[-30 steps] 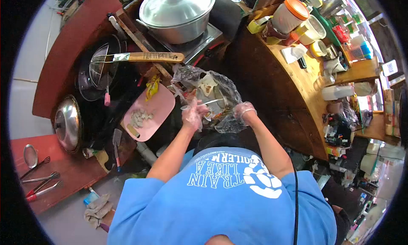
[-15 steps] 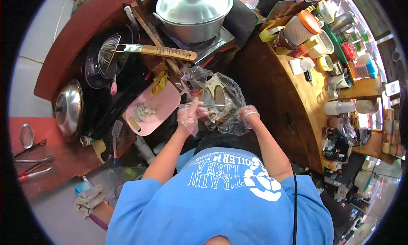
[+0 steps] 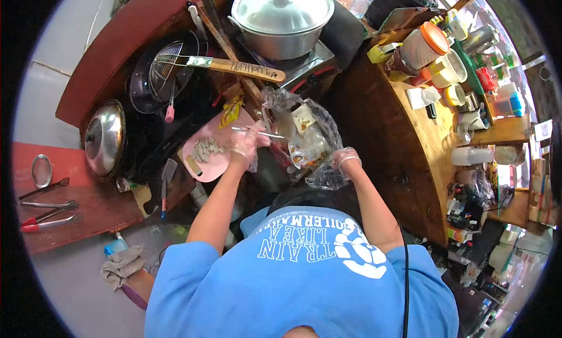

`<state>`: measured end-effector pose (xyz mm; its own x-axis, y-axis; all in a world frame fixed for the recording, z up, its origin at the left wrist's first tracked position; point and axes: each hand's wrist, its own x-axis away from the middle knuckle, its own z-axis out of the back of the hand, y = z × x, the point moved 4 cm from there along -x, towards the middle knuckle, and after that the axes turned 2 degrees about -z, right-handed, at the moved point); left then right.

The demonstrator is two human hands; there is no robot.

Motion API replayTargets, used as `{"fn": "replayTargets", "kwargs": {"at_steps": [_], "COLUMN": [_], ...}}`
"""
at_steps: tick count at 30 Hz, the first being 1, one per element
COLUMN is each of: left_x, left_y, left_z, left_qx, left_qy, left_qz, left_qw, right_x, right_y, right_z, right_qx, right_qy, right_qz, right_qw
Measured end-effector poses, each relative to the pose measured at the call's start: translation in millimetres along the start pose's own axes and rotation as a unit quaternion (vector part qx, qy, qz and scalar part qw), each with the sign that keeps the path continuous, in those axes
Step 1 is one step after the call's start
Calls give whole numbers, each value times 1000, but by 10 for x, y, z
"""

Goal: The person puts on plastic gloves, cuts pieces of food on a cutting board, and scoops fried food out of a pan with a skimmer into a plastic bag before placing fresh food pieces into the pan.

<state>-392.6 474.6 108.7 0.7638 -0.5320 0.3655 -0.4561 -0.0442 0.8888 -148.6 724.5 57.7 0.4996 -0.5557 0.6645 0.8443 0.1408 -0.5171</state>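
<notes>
My left hand (image 3: 248, 144), in a clear plastic glove, is closed around a thin metal utensil (image 3: 275, 136); its exact kind is unclear. The hand is over the right edge of a pink cutting board (image 3: 219, 126), close to a pile of small grey-white pieces (image 3: 208, 149). Also gloved, my right hand (image 3: 346, 157) grips the edge of a clear plastic bag (image 3: 331, 133). The bag stands wide at the top, with white, stained wrapping or scraps (image 3: 304, 119) inside. The utensil's right end reaches the bag's left side.
A lidded pot (image 3: 281, 33) sits on a stove behind the bag. A wire skimmer (image 3: 234, 67) with a wooden handle lies across a dark wok (image 3: 146, 83). Jars and containers (image 3: 430, 45) line the curved wooden counter (image 3: 418, 133) at right.
My left hand has moved left with the utensil, away from the bag and over the board. The round brown-centred item seen in the bag no longer shows. My right hand still grips the bag.
</notes>
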Motion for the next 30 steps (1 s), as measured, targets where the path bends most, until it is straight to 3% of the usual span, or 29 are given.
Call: {"fn": "replayTargets", "kwargs": {"at_steps": [1,5,6,7,8,9,10,11,12,13,14,15,16,17,19,21,23,24,25,26,27,29,30], "left_x": [-1,31,-32,37,22,82,128,158,94,187,297,310,335,343,660,786,896,967,1081,1180,1239,1343,1395], "left_y": [18,118,12,187,261,284,273,282,266,295,371,336,290,329,586,812,1115,1387,1702,2007,2305,2871,3131], "left_z": [38,6,110,60,20,18,-16,-56,-72,-204,-281,-332,-329,-355,-705,-800,-782,-831,-802,-723,-647,-369,-147], "left_qx": [-29,27,28,-148,-325,-461,-534,-567,-562,-482,-401,-359,-318,-441,-340,-370,-402,-457,-516,-532,-547,-499,-471], "left_qy": [37,14,28,-46,-78,-93,-114,-136,-155,-192,-227,-265,-291,-305,-216,-216,-187,-198,-187,-174,-152,-80,-55], "left_qz": [-6,0,-41,-175,-278,-351,-390,-409,-518,-440,-342,-228,-107,-254,-73,-111,-153,-287,-405,-390,-373,-408,-436], "left_qw": [999,1000,998,972,901,810,742,702,626,733,819,866,896,805,913,897,883,818,731,731,734,760,765], "right_x": [59,71,-13,-88,-37,15,8,-290,-67,-272,-243,-162,-76,-3,122,-9,91,27,-95,88,149,-217,-573], "right_y": [-46,-19,8,58,-3,15,90,306,201,242,204,140,119,76,-16,123,145,253,397,203,159,274,661], "right_z": [21,48,-50,-84,-80,-69,-89,-283,-149,-324,-313,-284,-215,-171,-73,-129,-73,-120,-201,-80,-24,-153,-277], "right_qx": [24,29,162,291,363,326,288,371,246,358,368,378,260,136,154,-44,68,124,42,28,16,267,27], "right_qy": [8,23,-2,-19,18,30,24,19,60,57,43,26,29,30,38,64,57,57,99,74,9,46,74], "right_qz": [-23,-69,44,150,160,186,182,154,124,213,202,196,114,35,39,-54,21,40,56,-64,-117,74,-25], "right_qw": [999,997,986,945,918,926,940,916,959,907,907,905,958,990,987,995,996,990,993,995,993,960,997]}}
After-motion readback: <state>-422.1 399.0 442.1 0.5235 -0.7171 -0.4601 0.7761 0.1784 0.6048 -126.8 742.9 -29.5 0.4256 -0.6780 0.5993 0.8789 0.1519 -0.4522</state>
